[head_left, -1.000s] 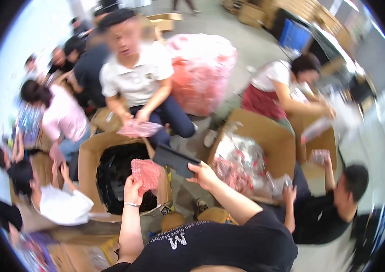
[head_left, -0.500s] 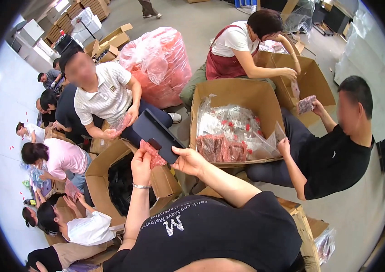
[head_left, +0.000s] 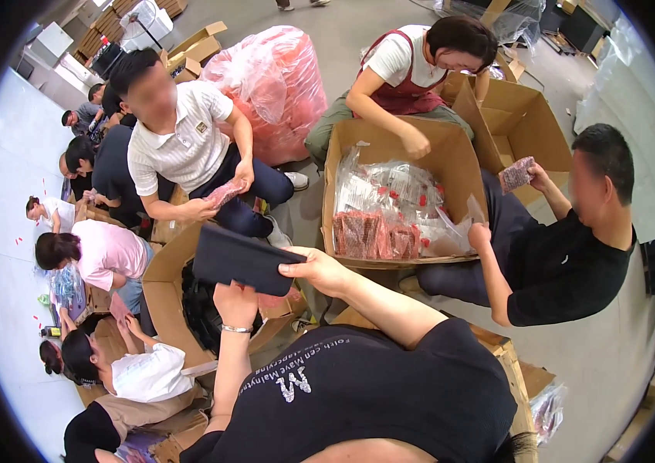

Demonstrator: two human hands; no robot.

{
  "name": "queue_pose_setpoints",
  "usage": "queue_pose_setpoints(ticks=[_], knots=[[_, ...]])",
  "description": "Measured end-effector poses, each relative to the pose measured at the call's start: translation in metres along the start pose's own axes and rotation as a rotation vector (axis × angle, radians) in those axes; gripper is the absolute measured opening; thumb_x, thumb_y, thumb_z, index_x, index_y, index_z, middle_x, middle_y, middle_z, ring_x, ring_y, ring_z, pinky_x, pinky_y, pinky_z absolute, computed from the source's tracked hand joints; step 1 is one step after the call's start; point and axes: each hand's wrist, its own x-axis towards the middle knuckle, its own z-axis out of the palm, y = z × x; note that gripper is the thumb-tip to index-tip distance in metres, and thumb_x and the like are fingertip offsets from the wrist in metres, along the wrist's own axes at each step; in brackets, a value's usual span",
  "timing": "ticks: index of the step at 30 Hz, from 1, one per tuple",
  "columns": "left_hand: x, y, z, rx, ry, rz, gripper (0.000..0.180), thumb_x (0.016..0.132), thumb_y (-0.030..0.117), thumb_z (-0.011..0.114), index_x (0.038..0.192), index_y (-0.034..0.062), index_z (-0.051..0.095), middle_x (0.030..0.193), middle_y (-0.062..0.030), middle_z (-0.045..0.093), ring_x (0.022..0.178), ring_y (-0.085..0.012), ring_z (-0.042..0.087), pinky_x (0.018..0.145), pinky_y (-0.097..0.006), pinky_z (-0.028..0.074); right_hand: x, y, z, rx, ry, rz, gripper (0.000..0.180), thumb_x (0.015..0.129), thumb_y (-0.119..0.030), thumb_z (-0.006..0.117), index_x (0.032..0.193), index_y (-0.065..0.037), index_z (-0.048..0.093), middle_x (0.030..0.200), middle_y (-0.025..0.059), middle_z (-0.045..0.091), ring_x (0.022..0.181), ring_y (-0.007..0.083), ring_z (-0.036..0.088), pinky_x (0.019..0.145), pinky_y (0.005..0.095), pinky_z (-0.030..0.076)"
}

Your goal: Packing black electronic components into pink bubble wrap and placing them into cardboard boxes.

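Note:
My right hand [head_left: 316, 270] grips the right end of a black flat panel [head_left: 238, 258], thumb on top, holding it tilted over an open carton. My left hand [head_left: 236, 307] is closed at the panel's lower edge; its fingertips are partly hidden. A pink bubble-wrap bag [head_left: 279, 299] shows beside that hand, mostly covered by the panel, and the fingers seem to pinch it. Below, dark pieces [head_left: 202, 312] fill part of the carton [head_left: 159, 289].
A large carton [head_left: 451, 166] of clear bags and pink bubble-wrapped packs stands ahead to the right. Co-workers sit close on both sides, one at right holding a bubble-wrapped pack [head_left: 517, 174]. A big pink plastic sack [head_left: 269, 92] stands beyond.
The panel has swung from steep to nearly level and moved left and down, now covering most of the pink bag. My left hand has dropped slightly. The co-worker in the apron reaches into the large carton.

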Motion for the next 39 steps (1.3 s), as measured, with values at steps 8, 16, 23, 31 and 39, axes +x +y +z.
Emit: queue_pose_setpoints(ticks=[8, 16, 23, 31, 39], knots=[[-0.003, -0.009, 0.017, -0.210, -0.027, 0.081, 0.039, 0.075, 0.016, 0.062, 0.112, 0.0057, 0.052, 0.112, -0.0126, 0.055, 0.105, -0.0283, 0.052, 0.093, -0.040, 0.038, -0.004, -0.005, -0.016, -0.182, -0.024, 0.047, 0.014, 0.081, -0.011, 0.062, 0.092, -0.002, 0.061, 0.086, -0.0023, 0.060, 0.081, 0.0060, 0.052, 0.078, 0.0219, 0.041], [0.043, 0.030, -0.016, -1.010, -0.038, -0.359, 0.009, 0.075, -0.004, 0.052, 0.081, 0.0000, 0.058, 0.075, -0.0036, 0.062, 0.065, -0.0065, 0.055, 0.058, -0.021, 0.042, -0.005, -0.036, -0.016, 0.208, 0.010, -0.070, 0.028, 0.082, -0.010, 0.059, 0.108, -0.001, 0.054, 0.098, 0.0039, 0.061, 0.086, 0.0106, 0.058, 0.078, 0.0255, 0.045], [0.049, 0.049, -0.007, -0.671, 0.148, -0.001, 0.021, 0.078, 0.003, 0.056, 0.099, 0.0005, 0.055, 0.098, -0.0099, 0.060, 0.091, -0.0208, 0.057, 0.079, -0.031, 0.044, -0.003, -0.037, -0.021, 0.097, -0.010, -0.034, 0.031, 0.083, -0.013, 0.060, 0.110, -0.001, 0.053, 0.101, 0.0027, 0.059, 0.092, 0.0095, 0.054, 0.083, 0.0244, 0.041], [0.028, 0.028, 0.005, -0.443, 0.230, 0.130, 0.022, 0.077, 0.013, 0.061, 0.096, 0.0027, 0.056, 0.090, -0.0116, 0.061, 0.084, -0.0264, 0.059, 0.075, -0.036, 0.046, 0.000, -0.057, -0.012, -0.102, -0.072, 0.002, 0.018, 0.077, -0.003, 0.062, 0.094, 0.000, 0.057, 0.086, 0.0028, 0.059, 0.081, 0.0106, 0.055, 0.078, 0.0249, 0.044], [0.026, 0.022, 0.036, -0.911, 0.082, -0.223, 0.019, 0.072, 0.005, 0.065, 0.088, 0.0034, 0.054, 0.072, -0.0005, 0.050, 0.066, -0.0095, 0.047, 0.061, -0.024, 0.041, 0.004, -0.039, -0.016, 0.289, 0.116, -0.167, 0.047, 0.076, -0.003, 0.060, 0.118, 0.008, 0.042, 0.113, 0.0142, 0.054, 0.104, 0.0223, 0.053, 0.093, 0.0318, 0.040]])
